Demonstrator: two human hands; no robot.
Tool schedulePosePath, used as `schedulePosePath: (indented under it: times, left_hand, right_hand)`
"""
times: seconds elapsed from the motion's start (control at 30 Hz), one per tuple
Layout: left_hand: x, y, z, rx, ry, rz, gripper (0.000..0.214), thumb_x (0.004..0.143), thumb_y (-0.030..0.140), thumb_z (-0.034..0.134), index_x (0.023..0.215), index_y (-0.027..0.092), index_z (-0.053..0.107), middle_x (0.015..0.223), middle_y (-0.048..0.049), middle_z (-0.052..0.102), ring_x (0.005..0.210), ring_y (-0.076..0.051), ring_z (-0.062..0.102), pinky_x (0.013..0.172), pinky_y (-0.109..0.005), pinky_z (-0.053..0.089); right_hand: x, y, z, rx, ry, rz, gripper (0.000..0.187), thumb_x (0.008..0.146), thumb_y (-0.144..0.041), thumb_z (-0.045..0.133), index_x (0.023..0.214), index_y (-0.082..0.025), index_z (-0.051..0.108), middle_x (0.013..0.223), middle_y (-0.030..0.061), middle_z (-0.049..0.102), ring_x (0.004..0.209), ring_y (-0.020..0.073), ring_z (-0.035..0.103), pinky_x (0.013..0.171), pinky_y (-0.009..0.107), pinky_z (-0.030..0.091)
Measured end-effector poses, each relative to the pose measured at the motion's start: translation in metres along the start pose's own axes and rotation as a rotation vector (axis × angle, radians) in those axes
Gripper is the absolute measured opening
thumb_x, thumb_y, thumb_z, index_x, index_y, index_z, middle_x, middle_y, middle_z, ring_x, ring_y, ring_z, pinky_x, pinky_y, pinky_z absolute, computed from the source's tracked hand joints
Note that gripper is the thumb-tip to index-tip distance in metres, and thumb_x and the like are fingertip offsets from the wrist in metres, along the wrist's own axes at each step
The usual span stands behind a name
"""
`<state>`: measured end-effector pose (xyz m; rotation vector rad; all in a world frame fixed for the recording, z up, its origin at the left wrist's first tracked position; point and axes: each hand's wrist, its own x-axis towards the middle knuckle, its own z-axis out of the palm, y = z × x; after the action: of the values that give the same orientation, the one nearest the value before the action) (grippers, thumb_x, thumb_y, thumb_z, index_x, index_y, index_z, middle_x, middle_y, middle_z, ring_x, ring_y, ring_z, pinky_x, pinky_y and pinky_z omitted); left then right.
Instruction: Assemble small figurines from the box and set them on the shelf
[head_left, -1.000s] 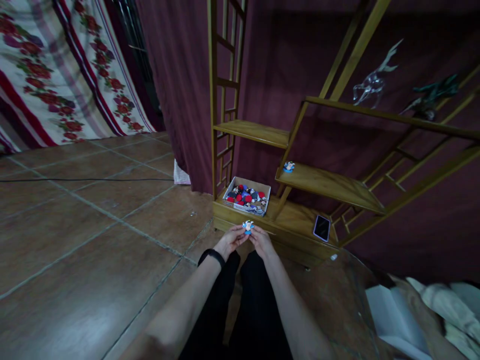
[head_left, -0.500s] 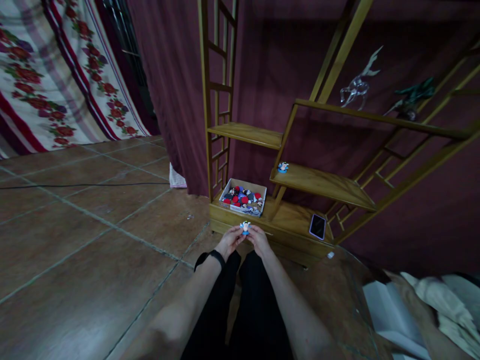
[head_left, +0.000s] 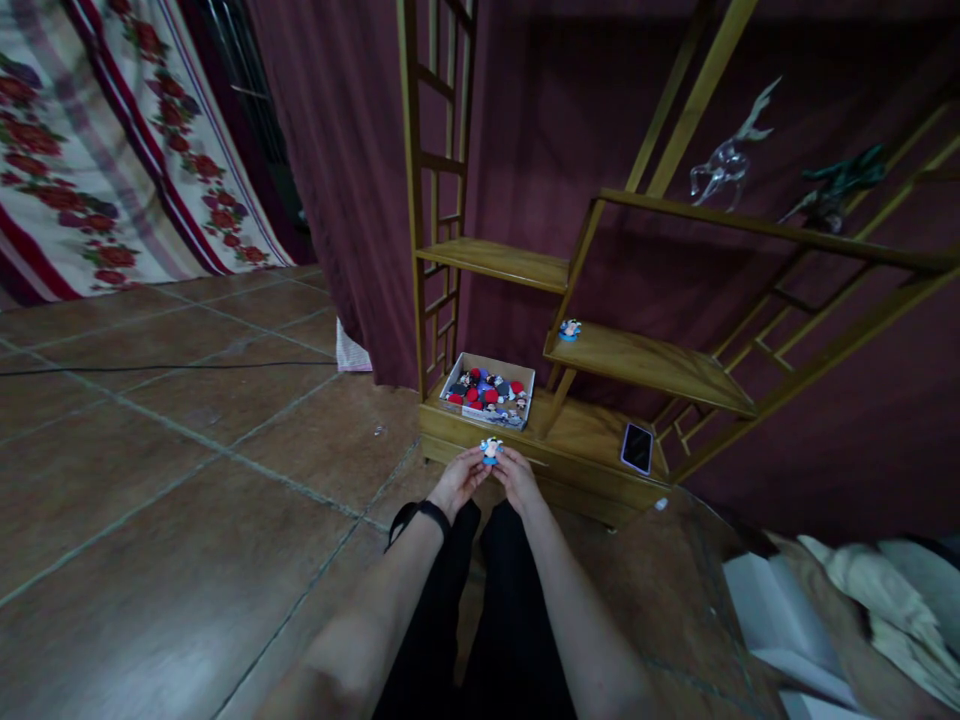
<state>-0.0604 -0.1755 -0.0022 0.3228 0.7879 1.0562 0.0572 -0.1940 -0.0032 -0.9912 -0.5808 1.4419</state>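
Note:
Both hands meet in front of me over my dark trousers. My left hand and my right hand pinch a small blue and white toy figure between their fingertips. A dark band sits on my left wrist. Just beyond the hands, a white box with several small red and blue figures stands on the bottom board of a wooden shelf unit. One more small figure stands on the middle shelf.
A phone lies on the bottom board to the right. A clear glass deer and a dark ornament stand on the upper shelf. Dark red curtains hang behind. White paper and cloth lie at the lower right. A cable crosses the tiled floor at the left.
Both hands keep hold of the small figure and have barely moved. The view has shifted slightly.

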Motion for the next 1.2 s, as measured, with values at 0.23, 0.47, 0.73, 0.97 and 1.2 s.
schedulePosePath:
  times: [0.23, 0.47, 0.73, 0.97, 1.2]
  left_hand:
    - [-0.001, 0.004, -0.002, 0.029, 0.018, -0.006, 0.011, 0.076, 0.004, 0.060, 0.084, 0.010, 0.064, 0.065, -0.0047, 0.064, 0.050, -0.007, 0.059, 0.057, -0.017, 0.052]
    - [0.003, -0.002, -0.003, 0.023, -0.023, 0.014, 0.014, 0.077, 0.003, 0.058, 0.087, 0.010, 0.064, 0.070, -0.0060, 0.066, 0.056, -0.009, 0.061, 0.060, -0.019, 0.052]
    - [0.006, -0.002, -0.002, 0.015, 0.028, 0.008, 0.013, 0.075, 0.003, 0.061, 0.085, 0.011, 0.064, 0.069, -0.0055, 0.065, 0.054, -0.008, 0.060, 0.059, -0.019, 0.052]
    - [0.006, -0.001, -0.004, 0.033, 0.006, 0.021, 0.011, 0.076, 0.006, 0.062, 0.085, 0.012, 0.063, 0.066, -0.0037, 0.065, 0.053, -0.008, 0.060, 0.059, -0.018, 0.053]
    - [0.007, -0.003, -0.007, 0.021, -0.006, 0.047, 0.010, 0.076, 0.005, 0.061, 0.084, 0.011, 0.063, 0.068, -0.0044, 0.065, 0.055, -0.008, 0.061, 0.058, -0.018, 0.053]
  right_hand:
    - [0.002, 0.006, 0.004, -0.021, 0.013, -0.011, 0.032, 0.054, -0.030, 0.076, 0.082, -0.019, 0.066, 0.084, 0.0041, 0.071, 0.077, 0.0172, 0.064, 0.075, 0.032, 0.049]
    - [0.006, 0.010, 0.002, 0.002, 0.019, -0.027, 0.033, 0.055, -0.030, 0.076, 0.084, -0.019, 0.067, 0.088, 0.0041, 0.071, 0.079, 0.0171, 0.065, 0.075, 0.031, 0.050]
    - [0.008, 0.011, -0.001, 0.000, 0.004, -0.041, 0.033, 0.055, -0.030, 0.075, 0.084, -0.018, 0.068, 0.089, 0.0052, 0.072, 0.081, 0.0187, 0.065, 0.077, 0.034, 0.051]
    - [0.012, 0.014, -0.004, 0.029, -0.038, -0.029, 0.030, 0.057, -0.027, 0.075, 0.085, -0.018, 0.070, 0.088, 0.0053, 0.072, 0.079, 0.0170, 0.065, 0.075, 0.029, 0.050]
    - [0.015, 0.016, -0.005, 0.008, -0.050, -0.019, 0.029, 0.060, -0.026, 0.074, 0.087, -0.018, 0.069, 0.090, 0.0054, 0.072, 0.080, 0.0177, 0.066, 0.076, 0.031, 0.050]
